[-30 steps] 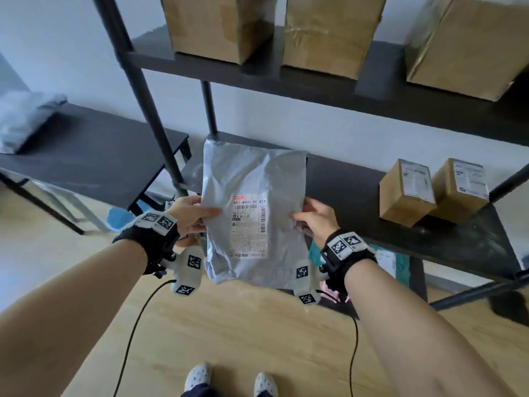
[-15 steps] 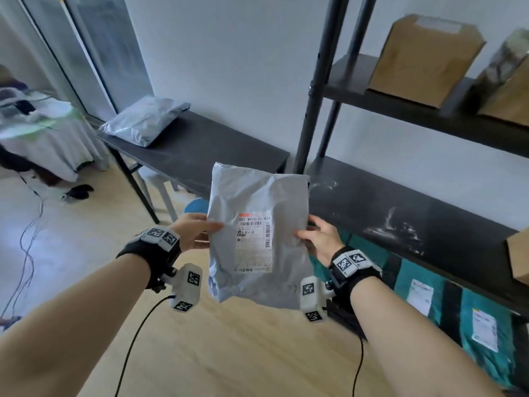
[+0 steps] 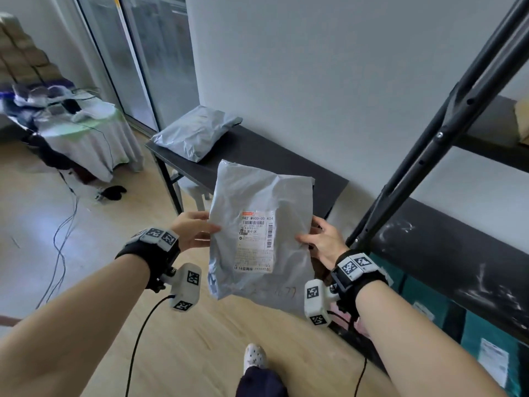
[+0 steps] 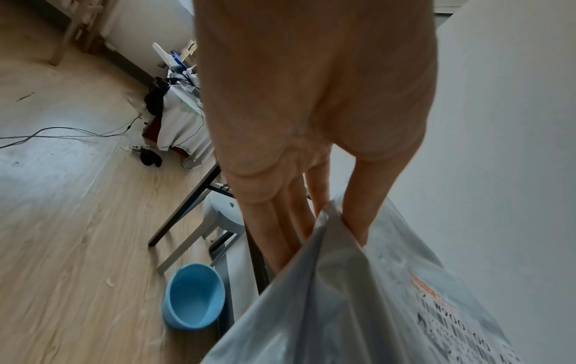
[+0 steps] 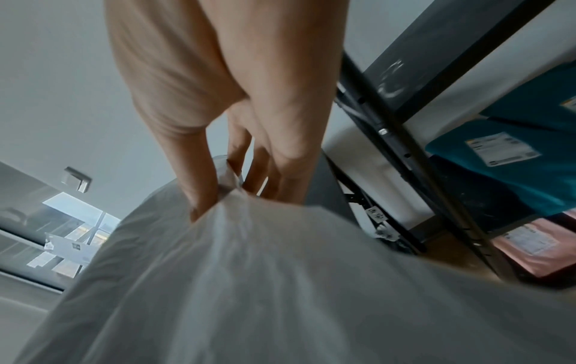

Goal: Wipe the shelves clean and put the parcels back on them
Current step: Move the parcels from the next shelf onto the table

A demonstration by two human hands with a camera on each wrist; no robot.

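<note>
The grey parcel (image 3: 259,239) was held upright in the air at the centre of the head view, label toward the person, over the wooden floor (image 3: 200,333). The left hand (image 3: 191,231) pinched its edge at 9 o'clock, thumb in front and fingers behind, and the right hand (image 3: 325,242) pinched the edge at 3 o'clock in the same way. A second parcel (image 3: 196,132) lay on the black table (image 3: 274,164) at 12 o'clock, and the dusty shelf (image 3: 446,253) stood at 3 o'clock, apart from the held parcel.
</note>
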